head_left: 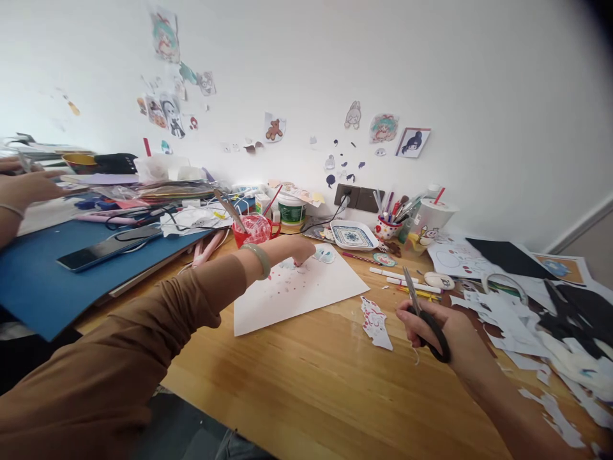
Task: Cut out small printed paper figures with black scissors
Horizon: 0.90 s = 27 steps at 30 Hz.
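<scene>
My left hand reaches over a large white sheet of paper, its fingers bent down and pinched near the surface. Whatever they hold, if anything, is hidden. Tiny coloured cut pieces lie scattered on the sheet, and pale blue-and-white cutouts rest beside my fingertips. My right hand is closed around black-handled scissors, whose blades point up and away. Left of that hand, a scrap of paper with red drawn marks lies on the wooden table.
A red cup and a square patterned dish stand behind the sheet. White pens lie beyond the scissors. Paper scraps crowd the right side. At far left, another person's hand is above a blue board bearing a phone.
</scene>
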{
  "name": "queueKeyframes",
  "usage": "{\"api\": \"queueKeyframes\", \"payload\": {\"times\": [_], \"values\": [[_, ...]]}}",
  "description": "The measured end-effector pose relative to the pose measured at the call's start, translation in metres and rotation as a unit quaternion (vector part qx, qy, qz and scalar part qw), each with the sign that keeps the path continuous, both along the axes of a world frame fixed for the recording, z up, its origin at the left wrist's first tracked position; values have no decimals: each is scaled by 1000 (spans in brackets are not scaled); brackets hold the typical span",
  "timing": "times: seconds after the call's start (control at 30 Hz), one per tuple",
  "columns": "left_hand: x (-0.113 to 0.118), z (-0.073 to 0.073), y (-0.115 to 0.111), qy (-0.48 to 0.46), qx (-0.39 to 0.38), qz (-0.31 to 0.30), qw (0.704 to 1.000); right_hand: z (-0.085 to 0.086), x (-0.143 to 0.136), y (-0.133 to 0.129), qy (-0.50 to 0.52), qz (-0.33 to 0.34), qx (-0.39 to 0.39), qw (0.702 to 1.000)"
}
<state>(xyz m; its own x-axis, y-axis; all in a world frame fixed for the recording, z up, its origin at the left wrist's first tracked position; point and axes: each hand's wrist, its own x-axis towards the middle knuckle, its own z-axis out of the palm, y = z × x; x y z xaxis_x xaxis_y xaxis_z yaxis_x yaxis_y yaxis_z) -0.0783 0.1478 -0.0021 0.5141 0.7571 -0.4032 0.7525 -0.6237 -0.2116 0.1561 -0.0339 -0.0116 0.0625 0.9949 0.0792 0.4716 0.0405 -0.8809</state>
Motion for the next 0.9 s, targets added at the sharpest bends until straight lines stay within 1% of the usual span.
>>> {"api": "queueKeyframes", "payload": {"times": [0.17, 0.3, 0.47, 0.6, 0.77, 0.9], "values": [[1, 3, -1, 5, -5, 6, 1000, 3, 1, 0, -4, 20, -30, 999], [-1, 6, -8, -2, 24, -1, 1000, 2, 1, 0, -6, 13, -25, 1000], [-5, -2, -8, -11, 51, -23, 998, 1, 3, 0, -10, 27, -34, 999], [-1, -8, -8, -10, 60, -35, 998, 3, 2, -1, -14, 18, -28, 999], [9, -6, -14, -7, 59, -33, 998, 4, 1, -1, -8, 14, -28, 999], [12, -4, -16, -12, 55, -20, 998, 1, 1, 0, 9, 1, 2, 1000]]}}
